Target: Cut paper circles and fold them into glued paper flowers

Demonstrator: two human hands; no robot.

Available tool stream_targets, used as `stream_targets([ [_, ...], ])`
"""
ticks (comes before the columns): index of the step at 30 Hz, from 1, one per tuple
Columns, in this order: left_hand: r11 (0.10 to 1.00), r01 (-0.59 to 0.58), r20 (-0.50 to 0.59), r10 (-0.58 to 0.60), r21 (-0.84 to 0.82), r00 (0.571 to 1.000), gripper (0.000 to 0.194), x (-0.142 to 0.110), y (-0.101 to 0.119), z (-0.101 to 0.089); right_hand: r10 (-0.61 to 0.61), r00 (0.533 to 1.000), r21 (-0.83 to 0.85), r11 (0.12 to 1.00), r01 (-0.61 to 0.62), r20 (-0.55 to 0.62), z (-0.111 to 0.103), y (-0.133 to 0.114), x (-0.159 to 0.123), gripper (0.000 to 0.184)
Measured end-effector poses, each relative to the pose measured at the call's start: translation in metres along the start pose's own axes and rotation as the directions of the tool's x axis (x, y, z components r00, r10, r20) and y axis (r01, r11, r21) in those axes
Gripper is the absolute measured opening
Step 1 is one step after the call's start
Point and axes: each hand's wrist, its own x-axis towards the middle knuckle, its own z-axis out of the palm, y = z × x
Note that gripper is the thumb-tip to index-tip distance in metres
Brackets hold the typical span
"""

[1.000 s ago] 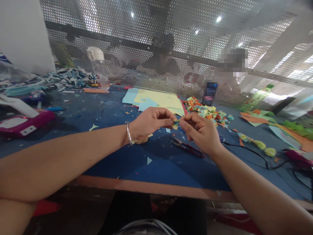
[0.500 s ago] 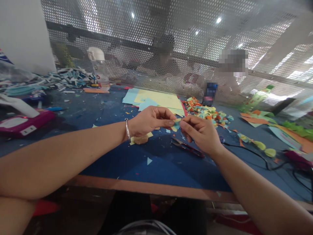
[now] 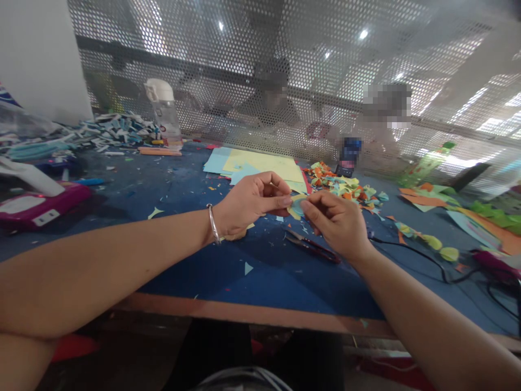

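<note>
Between my two hands is a small piece of yellow and light-blue paper (image 3: 298,206), held above the blue table (image 3: 228,277). My left hand (image 3: 260,201), with a silver bangle at the wrist, pinches its left side. The fingertips of my right hand (image 3: 336,220) pinch the right side. Under my right hand lies a pair of scissors (image 3: 313,247) with dark red handles. Something tan with yellow paper (image 3: 238,234) rests below my left wrist, mostly covered by it.
Behind my hands lie stacked yellow and blue sheets (image 3: 264,160). Cut paper pieces (image 3: 345,187) are heaped to their right. A clear bottle (image 3: 166,117) stands back left, a magenta device (image 3: 44,206) at left. A black cable (image 3: 411,245) crosses the right side, before a perforated screen (image 3: 203,65).
The small paper has turned and spread between my fingers, so more of its rounded light-blue face shows. My left forearm and bangle have shifted slightly; my right hand has barely moved.
</note>
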Motion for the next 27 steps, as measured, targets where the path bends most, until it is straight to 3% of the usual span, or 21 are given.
stream_targets([
  [10,0.981,0.05,-0.08,-0.066,-0.188,0.995,0.019,-0.007,-0.001,0.011,-0.029,0.999,-0.041,0.999,0.028,-0.018,0.001,0.001,-0.001,0.022],
  [23,0.994,0.039,-0.175,-0.056,-0.099,0.983,0.027,-0.005,-0.003,0.013,-0.021,0.999,-0.04,0.999,0.023,0.046,0.002,-0.001,-0.002,0.021],
  [27,0.981,0.112,-0.182,-0.14,-0.157,0.973,0.03,-0.011,0.0,0.018,-0.061,0.998,-0.125,0.99,0.063,0.02,0.0,-0.002,-0.004,0.015],
])
